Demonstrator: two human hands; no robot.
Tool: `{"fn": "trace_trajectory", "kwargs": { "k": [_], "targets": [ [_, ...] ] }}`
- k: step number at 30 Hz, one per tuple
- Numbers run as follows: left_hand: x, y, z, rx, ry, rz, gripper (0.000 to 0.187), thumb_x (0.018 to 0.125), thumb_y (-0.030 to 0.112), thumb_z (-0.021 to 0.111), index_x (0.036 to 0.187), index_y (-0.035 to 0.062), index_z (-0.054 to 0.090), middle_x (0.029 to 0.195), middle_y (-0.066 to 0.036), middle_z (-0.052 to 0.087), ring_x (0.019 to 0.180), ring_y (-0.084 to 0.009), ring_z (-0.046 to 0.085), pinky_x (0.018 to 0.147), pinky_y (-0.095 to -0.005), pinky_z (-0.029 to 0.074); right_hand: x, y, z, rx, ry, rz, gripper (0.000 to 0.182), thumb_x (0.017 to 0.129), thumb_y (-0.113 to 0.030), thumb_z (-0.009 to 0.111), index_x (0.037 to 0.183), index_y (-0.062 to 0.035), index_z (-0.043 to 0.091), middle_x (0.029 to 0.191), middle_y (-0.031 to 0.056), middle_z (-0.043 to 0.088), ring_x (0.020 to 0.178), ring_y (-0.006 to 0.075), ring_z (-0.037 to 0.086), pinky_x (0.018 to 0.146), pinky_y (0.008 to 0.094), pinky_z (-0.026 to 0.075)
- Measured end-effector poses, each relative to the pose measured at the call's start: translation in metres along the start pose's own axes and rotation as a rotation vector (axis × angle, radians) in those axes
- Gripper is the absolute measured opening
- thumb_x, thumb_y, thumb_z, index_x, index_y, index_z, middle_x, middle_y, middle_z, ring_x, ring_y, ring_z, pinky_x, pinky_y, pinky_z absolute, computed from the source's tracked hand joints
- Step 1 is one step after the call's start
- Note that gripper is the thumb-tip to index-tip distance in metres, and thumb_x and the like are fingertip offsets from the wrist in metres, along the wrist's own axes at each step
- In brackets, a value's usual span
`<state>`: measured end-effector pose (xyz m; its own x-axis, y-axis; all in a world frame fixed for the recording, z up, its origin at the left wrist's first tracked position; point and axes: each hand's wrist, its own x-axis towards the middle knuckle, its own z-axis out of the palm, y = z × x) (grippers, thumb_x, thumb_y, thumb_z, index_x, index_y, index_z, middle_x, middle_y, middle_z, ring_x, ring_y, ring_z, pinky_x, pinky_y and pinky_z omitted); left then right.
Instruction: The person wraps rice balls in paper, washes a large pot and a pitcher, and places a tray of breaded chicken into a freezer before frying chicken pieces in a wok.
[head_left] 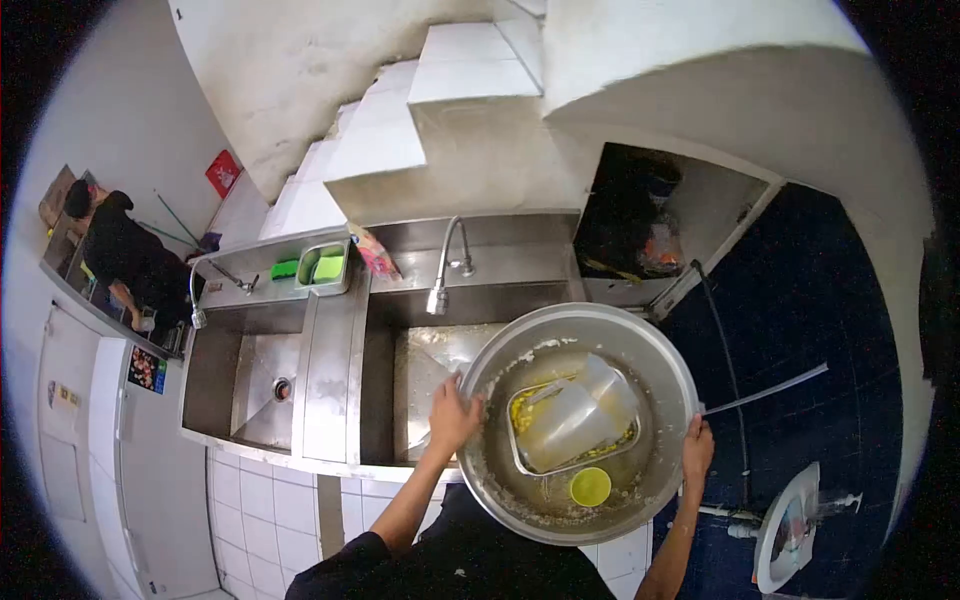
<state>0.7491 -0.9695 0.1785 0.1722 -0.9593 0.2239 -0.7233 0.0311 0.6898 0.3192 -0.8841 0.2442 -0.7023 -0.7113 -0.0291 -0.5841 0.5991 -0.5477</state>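
Note:
A large round metal basin (665, 400) is held up in front of my body, partly over the right end of the steel sink. My left hand (456, 412) grips its left rim, and my right hand (697, 450) holds the right rim. Inside the basin lie a rectangular metal tray (516, 445) with yellow bits, a bent translucent sheet (575, 425) across the tray, and a small yellow-green cup (590, 487). Whitish residue sticks to the basin's inner wall.
Two steel sink bowls (265, 380) with faucets (440, 290) are on the left. Green sponges (327, 267) and a pink packet (374, 252) rest on the ledge. A white washbasin (788, 530) stands lower right. Another person (130, 250) is at far left.

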Motion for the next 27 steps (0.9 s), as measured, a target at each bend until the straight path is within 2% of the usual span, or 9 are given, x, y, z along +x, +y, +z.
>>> {"fn": "trace_trajectory", "kwargs": {
  "k": [1,3,7,10,12,20,24,26,27],
  "targets": [
    [0.004,-0.013,0.0,0.004,-0.013,-0.019,0.042,0.08,0.021,0.058,0.117,0.0046,0.046,0.098,-0.021,0.059,0.098,-0.0385,0.053,0.079,-0.0435,0.044,-0.005,-0.015,-0.003,-0.048,0.002,-0.008,0.058,0.092,-0.05,0.033,0.103,0.0007,0.058,0.099,0.0255,0.06,0.094,0.0427,0.056,0.083,0.0451,0.041],
    [0.018,-0.035,0.004,-0.17,-0.249,-0.331,0.042,0.084,0.03,0.054,0.113,0.001,0.049,0.085,-0.023,0.062,0.087,-0.042,0.058,0.075,-0.0456,0.046,-0.015,-0.056,-0.007,-0.091,0.026,-0.024,0.058,0.092,-0.051,0.033,0.1,0.0014,0.058,0.097,0.0256,0.06,0.093,0.0428,0.056,0.081,0.0456,0.041],
    [0.046,-0.093,0.029,-0.179,-0.223,-0.363,0.042,0.086,0.038,0.051,0.096,-0.002,0.061,0.081,-0.026,0.062,0.08,-0.0409,0.06,0.072,-0.0449,0.047,-0.014,-0.091,0.009,-0.195,0.046,-0.065,0.059,0.091,-0.051,0.039,0.089,0.0037,0.059,0.087,0.0263,0.06,0.087,0.043,0.057,0.077,0.0467,0.042],
    [0.065,-0.136,0.039,-0.204,-0.223,-0.4,0.045,0.085,0.039,0.052,0.101,-0.0024,0.061,0.084,-0.025,0.063,0.085,-0.0393,0.061,0.076,-0.0427,0.047,-0.013,-0.13,0.027,-0.102,0.009,-0.105,0.055,0.088,-0.047,0.047,0.077,0.0053,0.059,0.077,0.0282,0.059,0.078,0.0444,0.057,0.071,0.0465,0.042],
    [0.084,-0.139,0.016,-0.213,-0.303,-0.503,0.045,0.085,0.038,0.053,0.102,-0.0016,0.061,0.087,-0.025,0.063,0.087,-0.0382,0.062,0.078,-0.0419,0.047,-0.014,-0.143,0.045,-0.106,-0.018,-0.108,0.054,0.089,-0.045,0.047,0.08,0.0067,0.058,0.079,0.0281,0.059,0.08,0.0438,0.057,0.071,0.0457,0.042],
    [0.141,-0.176,-0.03,-0.107,-0.186,-0.51,0.038,0.084,0.035,0.054,0.095,-0.0007,0.061,0.08,-0.023,0.063,0.08,-0.0392,0.062,0.07,-0.0437,0.047,-0.007,-0.192,0.12,0.008,-0.183,-0.048,0.048,0.092,-0.039,0.045,0.077,0.0062,0.052,0.073,0.0219,0.056,0.071,0.0364,0.055,0.067,0.0411,0.041],
    [0.162,-0.186,-0.036,-0.178,-0.115,-0.546,0.036,0.085,0.034,0.053,0.092,-0.0008,0.059,0.076,-0.022,0.062,0.075,-0.0386,0.061,0.067,-0.044,0.046,-0.006,-0.198,0.161,0.022,-0.287,-0.016,0.049,0.091,-0.041,0.047,0.087,0.0073,0.054,0.079,0.0225,0.058,0.078,0.0352,0.056,0.072,0.0395,0.042],
    [0.167,-0.198,-0.03,-0.131,-0.146,-0.607,0.035,0.085,0.033,0.053,0.092,-0.0006,0.059,0.074,-0.022,0.062,0.074,-0.0387,0.061,0.065,-0.0435,0.046,0.002,-0.158,0.19,-0.029,-0.27,-0.051,0.052,0.09,-0.044,0.047,0.095,0.0075,0.055,0.087,0.024,0.06,0.086,0.0364,0.057,0.077,0.0392,0.043],
    [0.167,-0.211,-0.02,-0.103,-0.14,-0.593,0.035,0.085,0.033,0.054,0.092,-0.0003,0.059,0.074,-0.021,0.061,0.072,-0.0384,0.061,0.064,-0.0431,0.046,-0.001,-0.163,0.195,0.001,-0.352,0.02,0.054,0.091,-0.044,0.047,0.103,0.0074,0.054,0.097,0.0218,0.059,0.094,0.0315,0.055,0.083,0.0363,0.04]
  ]
}}
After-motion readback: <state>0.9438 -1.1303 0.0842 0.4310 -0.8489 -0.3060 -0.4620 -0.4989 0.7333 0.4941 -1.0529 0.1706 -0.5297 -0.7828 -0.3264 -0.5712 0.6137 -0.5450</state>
